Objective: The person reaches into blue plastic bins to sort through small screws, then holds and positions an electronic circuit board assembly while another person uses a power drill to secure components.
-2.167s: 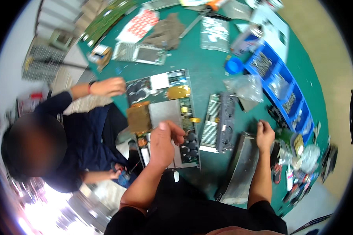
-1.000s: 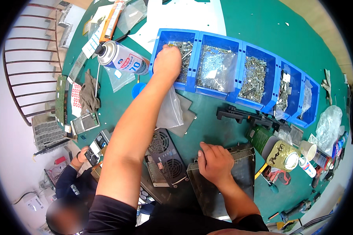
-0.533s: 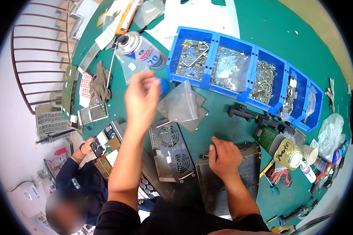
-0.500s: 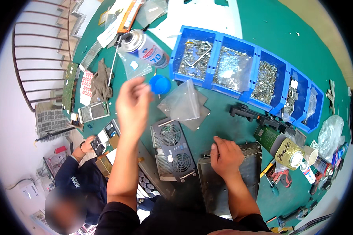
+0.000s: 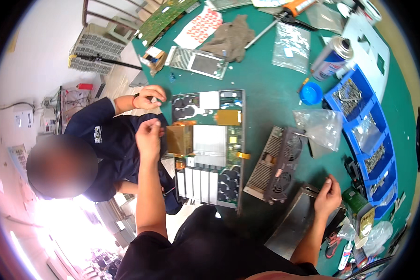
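Observation:
My left hand [image 5: 149,140] hangs at the left edge of an open metal chassis [image 5: 241,186], its fingers curled in. Whether anything small is in them I cannot make out. The chassis holds a green circuit board [image 5: 233,149], white blocks and black round parts. Above the black metal box [image 5: 289,224] at the lower right is my right hand [image 5: 328,198], thumb and fingers drawn together; their contents are hidden. Between the chassis and that box lies a dark fan panel [image 5: 284,163] with two round grilles and a perforated side.
A co-worker's hand [image 5: 149,98] is close to my left one, by the chassis corner. Blue bins [image 5: 359,123] of small metal parts curve along the right. A spray can [image 5: 331,58], a blue cap [image 5: 311,93], plastic bags [image 5: 319,128] and a grey cloth [image 5: 231,37] lie beyond.
My view has swung left, bringing the whole open chassis and the co-worker into sight. My left hand has moved from above the table to the chassis's left edge. The right stays by the black box.

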### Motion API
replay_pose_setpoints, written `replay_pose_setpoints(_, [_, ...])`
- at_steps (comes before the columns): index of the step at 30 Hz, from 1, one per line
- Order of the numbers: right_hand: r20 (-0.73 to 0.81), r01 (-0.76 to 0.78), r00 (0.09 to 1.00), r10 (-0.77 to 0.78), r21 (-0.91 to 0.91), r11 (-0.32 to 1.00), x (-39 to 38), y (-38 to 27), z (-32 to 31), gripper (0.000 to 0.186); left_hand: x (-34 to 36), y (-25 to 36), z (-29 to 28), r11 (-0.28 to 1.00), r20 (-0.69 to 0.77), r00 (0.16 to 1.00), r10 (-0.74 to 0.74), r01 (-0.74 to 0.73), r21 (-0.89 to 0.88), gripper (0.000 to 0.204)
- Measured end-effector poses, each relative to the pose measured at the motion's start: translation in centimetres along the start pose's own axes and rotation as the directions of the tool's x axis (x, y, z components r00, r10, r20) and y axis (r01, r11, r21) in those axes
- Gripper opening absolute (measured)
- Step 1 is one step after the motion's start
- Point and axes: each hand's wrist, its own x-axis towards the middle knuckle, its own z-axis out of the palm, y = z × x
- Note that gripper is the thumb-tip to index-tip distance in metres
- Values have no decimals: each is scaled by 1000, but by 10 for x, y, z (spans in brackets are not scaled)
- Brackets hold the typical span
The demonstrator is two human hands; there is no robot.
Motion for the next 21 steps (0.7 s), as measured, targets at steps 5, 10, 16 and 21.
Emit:
replay_pose_setpoints(5, [50,-85,995,82,55,995,3,10,4,30,57,-58,6,994,107,991,-76,84,-75,15])
replay_pose_setpoints(10, [61,1,998,-5,64,998,10,29,3,30,78,-78,40,963,123,991,42,-73,260,11])
replay_pose_setpoints(16, [43,24,999,-19,-113,993,11,10,-8,31,70,-85,39,947,156,962,224,-253,200,22])
replay_pose_setpoints(21, [-146,118,980,-138,-135,984,-10,-37,-8,29,59,-104,7,978,152,988,40,-8,-208,24])
